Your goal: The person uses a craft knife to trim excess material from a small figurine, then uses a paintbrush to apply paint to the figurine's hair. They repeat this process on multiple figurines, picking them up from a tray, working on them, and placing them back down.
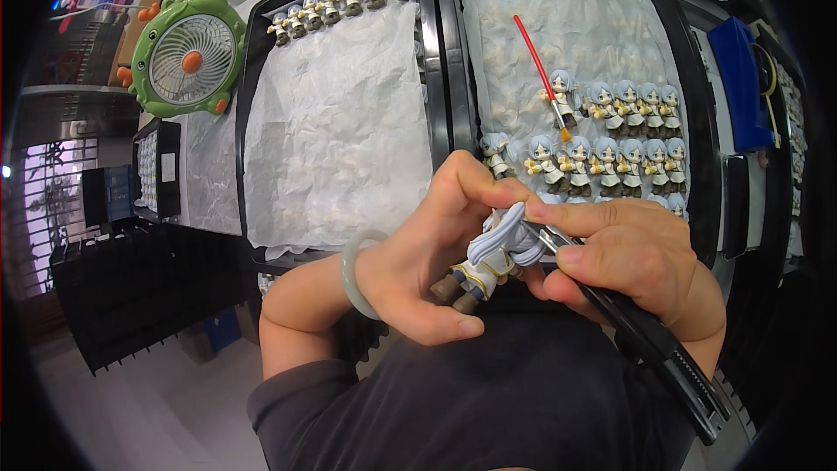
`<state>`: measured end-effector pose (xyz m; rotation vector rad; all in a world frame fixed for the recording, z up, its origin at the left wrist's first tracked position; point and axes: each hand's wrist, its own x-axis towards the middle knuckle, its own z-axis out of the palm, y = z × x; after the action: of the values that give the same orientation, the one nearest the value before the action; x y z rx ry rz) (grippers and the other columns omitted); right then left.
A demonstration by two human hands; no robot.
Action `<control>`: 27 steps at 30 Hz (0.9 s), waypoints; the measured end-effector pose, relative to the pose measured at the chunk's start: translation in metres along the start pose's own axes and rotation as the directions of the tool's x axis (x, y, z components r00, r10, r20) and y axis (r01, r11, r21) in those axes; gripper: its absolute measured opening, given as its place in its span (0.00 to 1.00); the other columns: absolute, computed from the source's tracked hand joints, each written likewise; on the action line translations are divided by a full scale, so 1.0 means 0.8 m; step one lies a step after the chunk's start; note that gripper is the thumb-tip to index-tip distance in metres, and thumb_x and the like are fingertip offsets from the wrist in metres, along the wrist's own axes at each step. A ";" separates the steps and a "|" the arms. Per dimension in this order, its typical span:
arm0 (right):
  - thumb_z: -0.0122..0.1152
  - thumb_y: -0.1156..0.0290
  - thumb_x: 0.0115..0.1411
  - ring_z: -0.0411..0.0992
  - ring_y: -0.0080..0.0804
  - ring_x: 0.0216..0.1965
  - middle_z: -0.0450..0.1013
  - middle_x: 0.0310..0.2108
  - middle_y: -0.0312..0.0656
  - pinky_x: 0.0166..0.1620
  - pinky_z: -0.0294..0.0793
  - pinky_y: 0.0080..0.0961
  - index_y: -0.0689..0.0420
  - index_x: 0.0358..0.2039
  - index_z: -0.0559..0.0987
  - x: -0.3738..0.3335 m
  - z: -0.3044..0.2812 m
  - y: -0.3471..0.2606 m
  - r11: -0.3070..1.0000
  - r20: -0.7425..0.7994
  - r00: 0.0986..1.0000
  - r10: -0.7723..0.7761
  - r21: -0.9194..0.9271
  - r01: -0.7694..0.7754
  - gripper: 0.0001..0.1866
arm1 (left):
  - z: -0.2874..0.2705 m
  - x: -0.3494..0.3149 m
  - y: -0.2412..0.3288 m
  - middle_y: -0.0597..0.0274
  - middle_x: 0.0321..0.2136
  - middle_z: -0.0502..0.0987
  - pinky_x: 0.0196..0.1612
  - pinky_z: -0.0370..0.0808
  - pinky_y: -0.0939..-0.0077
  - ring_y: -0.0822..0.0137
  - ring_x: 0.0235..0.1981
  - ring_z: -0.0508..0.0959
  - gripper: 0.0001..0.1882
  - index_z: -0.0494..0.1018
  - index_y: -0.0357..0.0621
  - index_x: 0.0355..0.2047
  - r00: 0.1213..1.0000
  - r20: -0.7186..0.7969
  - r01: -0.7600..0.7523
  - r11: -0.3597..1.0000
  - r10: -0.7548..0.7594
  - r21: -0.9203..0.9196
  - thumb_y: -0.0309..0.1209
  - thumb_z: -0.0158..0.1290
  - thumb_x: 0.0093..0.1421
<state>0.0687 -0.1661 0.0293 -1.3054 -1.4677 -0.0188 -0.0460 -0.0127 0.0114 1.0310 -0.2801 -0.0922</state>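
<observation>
Between the thumb and fingers of my left hand (pixel 418 249) is a small figurine (pixel 485 272) with pale blue-grey hair, white-and-gold clothes and brown boots. It lies tilted, hair side up, boots toward the lower left. My right hand (pixel 641 249) is closed around a black utility knife (pixel 641 327) with a metal front end. That metal end meets the figurine's hair; whether a blade is out is hidden. My right thumb and fingertips also come close to the hair. A pale green bangle (pixel 350 275) circles my left wrist.
Two black trays lined with white paper lie ahead: the left tray (pixel 247 148) has figurines along its far edge, the right tray (pixel 676 44) several rows. A red-handled brush (pixel 534 57) rests there. A green fan (pixel 189 54) stands far left; a blue container (pixel 737 78) right.
</observation>
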 end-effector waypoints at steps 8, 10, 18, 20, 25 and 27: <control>0.64 0.73 0.42 0.73 0.30 0.23 0.73 0.26 0.50 0.21 0.71 0.20 0.59 0.27 0.71 -0.004 -0.003 0.002 0.961 -0.062 0.982 0.179 0.225 -0.161 0.13 | 0.007 -0.001 0.005 0.49 0.45 0.55 0.45 0.66 0.60 0.56 0.45 0.64 0.36 0.44 0.45 0.46 1.000 -0.018 0.011 0.984 -0.014 -0.178 0.23 0.51 0.39; 0.64 0.72 0.43 0.74 0.30 0.23 0.73 0.27 0.51 0.21 0.71 0.19 0.60 0.27 0.71 -0.005 -0.004 0.000 0.899 -0.057 0.961 0.269 0.372 -0.230 0.13 | 0.010 0.000 0.005 0.48 0.46 0.55 0.45 0.66 0.58 0.54 0.46 0.64 0.36 0.44 0.46 0.47 0.999 -0.034 -0.038 0.969 0.031 -0.244 0.21 0.50 0.39; 0.66 0.72 0.39 0.74 0.36 0.30 0.71 0.18 0.41 0.21 0.70 0.19 0.59 0.28 0.69 -0.001 -0.004 -0.005 0.936 -0.031 0.989 0.143 0.329 -0.125 0.17 | 0.004 0.002 0.006 0.47 0.47 0.53 0.46 0.66 0.59 0.52 0.47 0.62 0.37 0.44 0.47 0.47 0.995 0.082 -0.037 0.983 0.052 -0.180 0.19 0.49 0.37; 0.66 0.72 0.39 0.74 0.37 0.31 0.71 0.17 0.39 0.21 0.70 0.19 0.58 0.28 0.69 0.001 -0.001 -0.005 0.940 -0.043 0.990 0.135 0.323 -0.114 0.17 | 0.004 0.001 0.006 0.47 0.47 0.53 0.45 0.66 0.59 0.52 0.47 0.62 0.37 0.44 0.48 0.47 0.995 0.077 -0.043 0.986 0.056 -0.164 0.20 0.49 0.37; 0.66 0.72 0.38 0.74 0.36 0.32 0.70 0.16 0.37 0.21 0.71 0.20 0.57 0.27 0.69 0.003 -0.002 -0.014 0.944 -0.045 0.982 0.184 0.288 -0.164 0.16 | 0.004 0.001 -0.001 0.48 0.46 0.54 0.45 0.65 0.60 0.54 0.45 0.64 0.37 0.45 0.48 0.47 0.994 0.070 -0.067 0.984 0.079 -0.162 0.21 0.51 0.37; 0.66 0.72 0.38 0.74 0.36 0.32 0.70 0.16 0.37 0.21 0.71 0.21 0.57 0.27 0.70 0.003 -0.002 -0.015 0.948 -0.038 0.982 0.187 0.270 -0.170 0.15 | 0.003 0.001 -0.001 0.48 0.46 0.54 0.45 0.65 0.60 0.54 0.44 0.65 0.36 0.45 0.48 0.46 0.995 0.066 -0.065 0.987 0.075 -0.144 0.21 0.52 0.37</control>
<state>0.0622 -0.1702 0.0391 -1.2000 -1.2454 0.2463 -0.0458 -0.0158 0.0119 0.8769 -0.3692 -0.0841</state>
